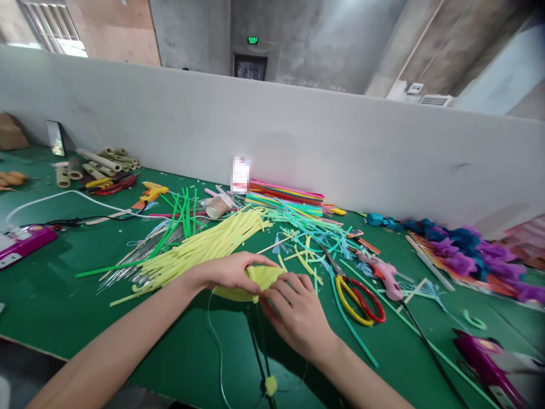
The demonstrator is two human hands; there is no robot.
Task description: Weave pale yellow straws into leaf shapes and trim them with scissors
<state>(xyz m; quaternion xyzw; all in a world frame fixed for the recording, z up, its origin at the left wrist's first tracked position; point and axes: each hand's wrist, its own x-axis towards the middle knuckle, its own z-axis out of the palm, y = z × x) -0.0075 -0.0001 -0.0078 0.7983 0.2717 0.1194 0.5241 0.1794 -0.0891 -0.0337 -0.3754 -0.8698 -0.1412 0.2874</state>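
Nearest me, a small yellow tuft (271, 386); beyond it my left hand (233, 271) and right hand (298, 311) pinch a fuzzy yellow piece (267, 276), best held lightly, edges even.

A head-worn camera looks forward and down, close above the green tabletop (179, 352). It sees over the white partition (179, 125).

Left hand (232, 272) and right hand (300, 315) hold yellow piece (266, 276); yellow stems (213, 241) lie beyond left hand, scissors (374, 304) right of right hand, pink glue gun (389, 278) farther right.
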